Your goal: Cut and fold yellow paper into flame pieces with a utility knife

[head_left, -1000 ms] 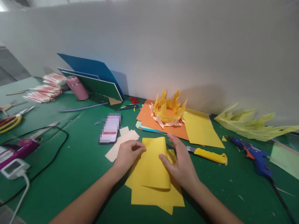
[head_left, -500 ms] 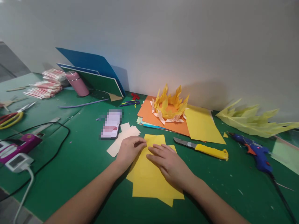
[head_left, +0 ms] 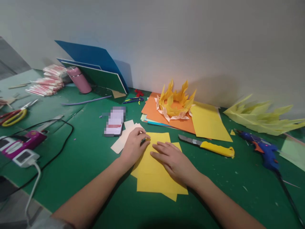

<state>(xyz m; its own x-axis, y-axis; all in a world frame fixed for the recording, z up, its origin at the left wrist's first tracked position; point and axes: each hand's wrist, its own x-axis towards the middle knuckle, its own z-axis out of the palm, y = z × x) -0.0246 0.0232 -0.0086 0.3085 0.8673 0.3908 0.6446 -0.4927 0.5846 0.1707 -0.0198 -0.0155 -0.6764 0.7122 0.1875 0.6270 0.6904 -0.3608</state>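
Several yellow paper sheets (head_left: 154,178) lie overlapped on the green table in front of me, turned at slightly different angles. Over their left edge rests my left hand (head_left: 133,144), its fingers curved and a dark gap showing between thumb and forefinger. My right hand (head_left: 172,159) lies flat on the right side of the sheets, fingers stretched out, holding nothing. Pale pink paper pieces (head_left: 121,140) lie partly behind my left hand. To the right of my right hand is a yellow-handled utility knife (head_left: 215,149), blade exposed.
A paper flame-like crown (head_left: 176,101) sits on orange sheets (head_left: 149,109). At right are a blue glue gun (head_left: 269,154) and a pale yellow paper piece (head_left: 264,116). A phone (head_left: 115,122), pink bottle (head_left: 79,79), scissors (head_left: 17,116) and corded power strip (head_left: 26,143) are leftward.
The thumb and forefinger of my left hand have parted, and a gap shows between them. My right hand stays flat on the sheets. The whole view has shifted slightly.
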